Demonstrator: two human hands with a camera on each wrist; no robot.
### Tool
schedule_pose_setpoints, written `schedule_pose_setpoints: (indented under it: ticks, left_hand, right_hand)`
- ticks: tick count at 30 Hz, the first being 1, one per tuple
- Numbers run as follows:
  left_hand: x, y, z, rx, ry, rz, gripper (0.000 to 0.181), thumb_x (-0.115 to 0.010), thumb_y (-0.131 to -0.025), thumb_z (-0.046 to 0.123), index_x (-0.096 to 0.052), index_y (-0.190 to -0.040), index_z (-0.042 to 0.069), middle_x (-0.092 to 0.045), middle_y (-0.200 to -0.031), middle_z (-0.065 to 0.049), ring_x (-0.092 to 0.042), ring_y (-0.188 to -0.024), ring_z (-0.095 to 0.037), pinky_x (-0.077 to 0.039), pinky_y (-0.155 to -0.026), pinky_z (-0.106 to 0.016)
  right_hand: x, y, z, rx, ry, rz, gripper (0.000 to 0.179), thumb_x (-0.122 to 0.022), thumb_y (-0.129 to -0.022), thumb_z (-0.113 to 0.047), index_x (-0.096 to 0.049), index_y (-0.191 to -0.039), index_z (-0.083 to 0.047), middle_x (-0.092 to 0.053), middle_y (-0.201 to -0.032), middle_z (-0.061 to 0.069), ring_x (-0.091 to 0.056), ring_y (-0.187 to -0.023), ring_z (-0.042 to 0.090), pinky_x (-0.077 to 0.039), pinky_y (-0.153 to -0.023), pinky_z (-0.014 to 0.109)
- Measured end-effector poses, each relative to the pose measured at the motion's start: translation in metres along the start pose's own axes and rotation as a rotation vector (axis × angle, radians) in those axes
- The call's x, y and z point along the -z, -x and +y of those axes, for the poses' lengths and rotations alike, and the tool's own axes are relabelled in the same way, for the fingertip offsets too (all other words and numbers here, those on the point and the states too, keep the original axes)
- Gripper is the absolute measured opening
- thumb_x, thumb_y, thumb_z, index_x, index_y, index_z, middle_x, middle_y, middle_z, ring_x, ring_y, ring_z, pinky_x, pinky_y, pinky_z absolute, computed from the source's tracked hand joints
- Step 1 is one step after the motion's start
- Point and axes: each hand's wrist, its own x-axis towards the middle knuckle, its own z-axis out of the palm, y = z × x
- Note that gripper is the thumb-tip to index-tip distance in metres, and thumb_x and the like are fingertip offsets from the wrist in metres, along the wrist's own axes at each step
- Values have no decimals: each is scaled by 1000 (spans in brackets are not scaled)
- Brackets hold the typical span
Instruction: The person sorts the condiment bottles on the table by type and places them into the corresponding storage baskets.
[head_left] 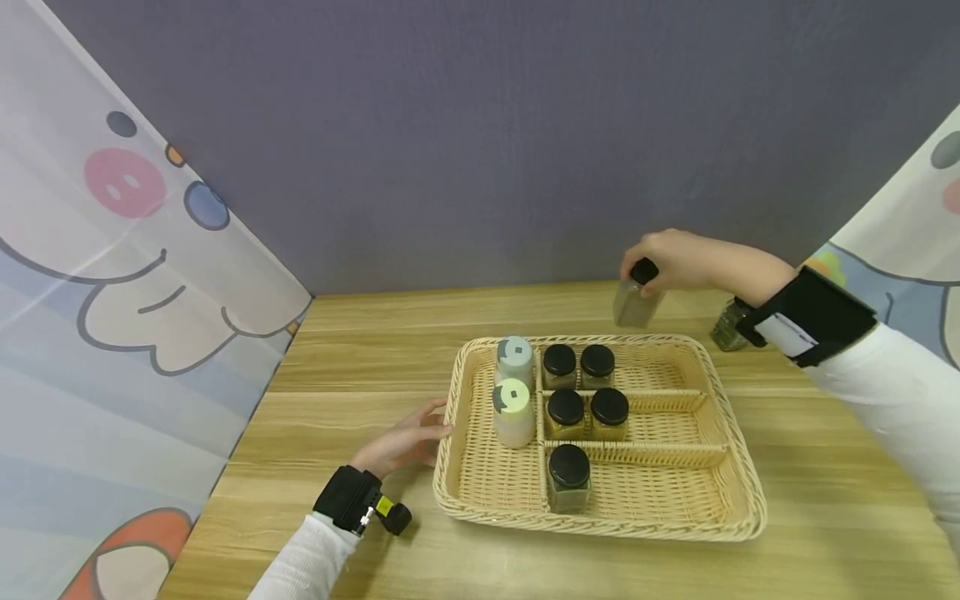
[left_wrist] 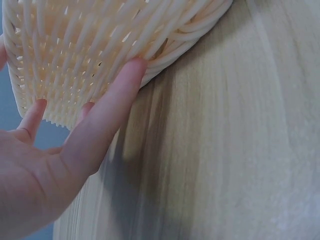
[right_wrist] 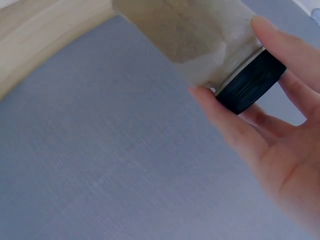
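Observation:
At the back of the table, my right hand pinches a clear spice jar by its black lid and neck. Greyish-brown powder shows inside that jar in the right wrist view. Just in front of it lies a divided wicker basket. Straight fingers of my left hand touch the basket's left side; the left wrist view has the fingertips against the weave. In the basket's left compartment stand two pale-capped bottles, one yellowish and one bluish.
Several black-lidded jars stand in the basket's right-hand compartments: two at the back, two in the middle, one in front. Another jar stands on the table beneath my right wrist. A grey panel rises behind the table.

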Motion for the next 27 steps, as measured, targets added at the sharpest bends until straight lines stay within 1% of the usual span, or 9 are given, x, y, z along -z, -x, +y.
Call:
schedule_pose_setpoints:
  ticks: [5,16,27]
  left_hand:
    - [-1,0,1,2,2,5,56,-51,-86,12,-21,-133,14,-44,-117,-19,-51,-100,-32,-49,-79,-52]
    - [-1,0,1,5,12,6,55,-51,-87,11,-21,-133,14,-44,-118,-20,-51,-100,-33,-48,-79,-52]
    - [0,0,1,5,12,1,55,-50,-87,12,-21,-133,14,-43,-120,-21,-50,-101,-33,-49,-80,-51]
  right_hand:
    - [-1,8,-4,14,-16,-4,26,-68,-70,-2,-60,-94,-8,-54,-89,11,-51,-78,24,-50,-63,43]
    - [-5,19,-13,35,-2,-11,27,-70,-68,-3,-60,-92,-9,-54,-86,10,-51,-76,23,-50,-61,43]
    - [-12,24,-20,39,-2,3,27,-70,-66,-2,-60,-89,-11,-55,-86,10,-52,-78,26,-51,-66,47]
